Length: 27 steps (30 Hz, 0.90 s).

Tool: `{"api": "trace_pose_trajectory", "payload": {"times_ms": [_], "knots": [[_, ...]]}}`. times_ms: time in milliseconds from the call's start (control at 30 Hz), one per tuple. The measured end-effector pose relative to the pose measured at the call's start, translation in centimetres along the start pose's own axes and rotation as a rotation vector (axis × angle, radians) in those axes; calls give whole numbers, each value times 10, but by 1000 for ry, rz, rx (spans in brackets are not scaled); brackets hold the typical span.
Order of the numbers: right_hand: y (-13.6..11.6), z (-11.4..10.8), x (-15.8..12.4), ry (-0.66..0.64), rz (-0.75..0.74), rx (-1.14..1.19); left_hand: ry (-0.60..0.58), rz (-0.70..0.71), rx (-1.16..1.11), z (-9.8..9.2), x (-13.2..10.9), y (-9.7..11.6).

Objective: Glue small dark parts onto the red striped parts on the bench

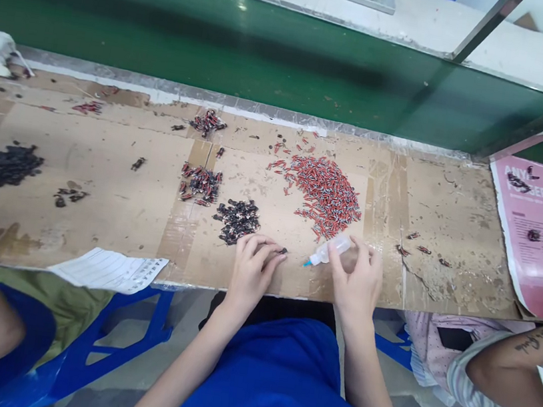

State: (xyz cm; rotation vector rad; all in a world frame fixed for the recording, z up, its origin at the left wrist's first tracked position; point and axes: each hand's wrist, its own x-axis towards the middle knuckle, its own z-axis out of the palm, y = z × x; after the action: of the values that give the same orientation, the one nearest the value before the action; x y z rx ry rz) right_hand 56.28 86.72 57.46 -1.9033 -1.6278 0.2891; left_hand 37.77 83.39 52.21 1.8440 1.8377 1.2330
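Between the thumb and fingers of my left hand is a small black part, pinched just above the cardboard. My right hand grips a small clear squeeze bottle, its blue tip pointing left and down toward the board. Just beyond my left hand lies a pile of black parts with shiny bits. A wide heap of small red and silver pieces spreads past my right hand. Farther left sits a cluster of black and red parts.
Cardboard covers the bench. A dark pile lies at left, a paper sheet overhangs the front edge, and a pink sheet lies at right. A green panel rises behind. Other people's arms flank both sides.
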Motion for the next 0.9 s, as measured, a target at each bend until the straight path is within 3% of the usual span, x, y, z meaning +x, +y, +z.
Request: {"api": "trace_pose_trajectory", "payload": {"times_ms": [67,167,300,400,633,900], "knots": [[-9,5,12,17,-149,-62,-7,-24,-71,-1,-1,-1],[-26,26,32,-120,-326,-49,-5,-138,-214,-3,-2,-1],[-42,59,52,-246,-370,-64,7,-380,-412,-11,-4,4],[-43,71,58,-278,-387,-65,42,-503,-516,-18,-2,8],[-33,76,58,-260,-465,-72,161,-609,-642,-26,4,12],[-48,66,51,-331,-507,-386,216,-658,-640,-23,4,14]]}}
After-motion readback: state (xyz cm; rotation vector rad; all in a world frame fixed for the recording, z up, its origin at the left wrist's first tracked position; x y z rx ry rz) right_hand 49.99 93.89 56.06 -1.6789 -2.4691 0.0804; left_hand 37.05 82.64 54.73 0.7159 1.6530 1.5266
